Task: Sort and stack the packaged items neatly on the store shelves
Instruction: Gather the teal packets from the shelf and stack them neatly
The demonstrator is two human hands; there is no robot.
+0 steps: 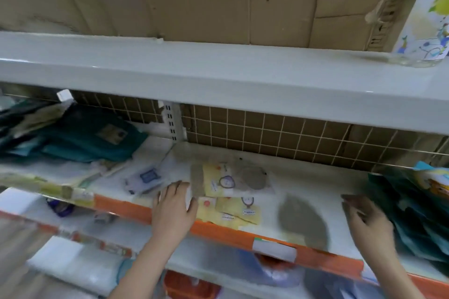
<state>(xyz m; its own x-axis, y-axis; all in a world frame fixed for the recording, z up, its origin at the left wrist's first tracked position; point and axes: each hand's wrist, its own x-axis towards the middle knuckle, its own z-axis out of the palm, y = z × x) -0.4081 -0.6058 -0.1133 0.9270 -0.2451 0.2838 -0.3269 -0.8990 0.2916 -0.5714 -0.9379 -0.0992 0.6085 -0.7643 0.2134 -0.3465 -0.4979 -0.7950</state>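
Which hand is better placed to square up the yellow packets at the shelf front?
Left hand: it rests flat, fingers straight, beside the yellow plastic packets. The right hand is further off, near the teal packages.

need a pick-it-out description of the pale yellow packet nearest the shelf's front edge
Start at the middle shelf with the orange price strip along its front. Just right of the left hand, the pale yellow packet lies flat at that edge. Unlike the yellow packet behind it, no grey pads lie over it.
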